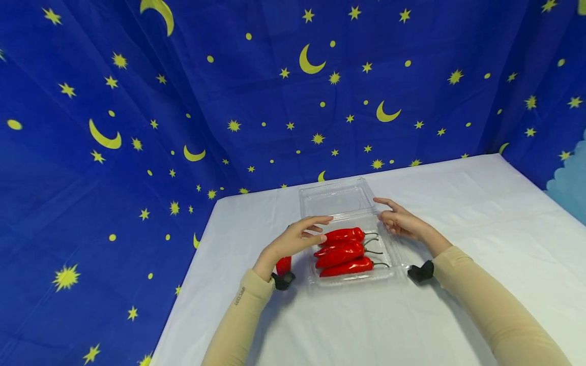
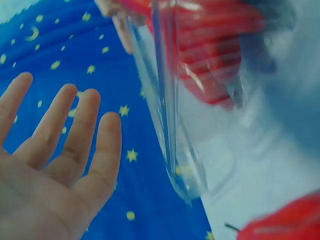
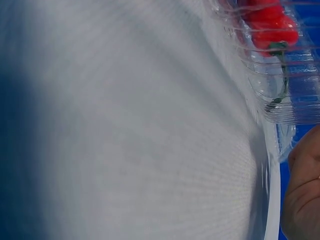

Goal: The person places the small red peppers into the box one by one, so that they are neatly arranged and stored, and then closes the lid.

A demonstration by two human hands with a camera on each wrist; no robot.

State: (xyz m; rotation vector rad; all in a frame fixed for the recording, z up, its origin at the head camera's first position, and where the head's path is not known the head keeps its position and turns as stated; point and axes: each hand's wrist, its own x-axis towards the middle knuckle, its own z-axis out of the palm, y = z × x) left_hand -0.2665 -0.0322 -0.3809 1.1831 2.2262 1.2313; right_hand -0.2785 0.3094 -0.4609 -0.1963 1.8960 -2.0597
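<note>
Here, red peppers point(image 1: 344, 252) lie in an open box point(image 1: 396, 252) at lower centre, the left hand point(image 1: 297, 237) spread near them, the right hand point(image 1: 404, 221) pointing one finger point(image 1: 385, 202) by the lid point(image 1: 336, 197), any pinch impossible to tell; a bumped lid could swing and snag stems point(image 1: 374, 252).

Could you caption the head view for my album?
Left hand and right hand flank red peppers in an open clear container on white cloth.

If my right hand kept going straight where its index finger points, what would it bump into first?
Most likely the right edge of the clear open lid. Depth is hard to judge here, so your right hand might pass just above it instead.
</note>
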